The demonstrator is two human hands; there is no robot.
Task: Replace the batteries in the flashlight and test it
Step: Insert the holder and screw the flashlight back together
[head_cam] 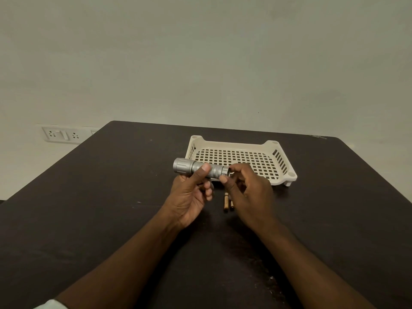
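The left hand wraps thumb and fingers around a silver flashlight, held level above the dark table. The right hand pinches its tail end. Two batteries lie below, near a perforated cream tray.

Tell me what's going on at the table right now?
A person holds a silver flashlight sideways in the left hand, above a dark table. The right hand works at its tail end. Two batteries lie on the table under the hands. A white basket sits behind, nothing visible in it.
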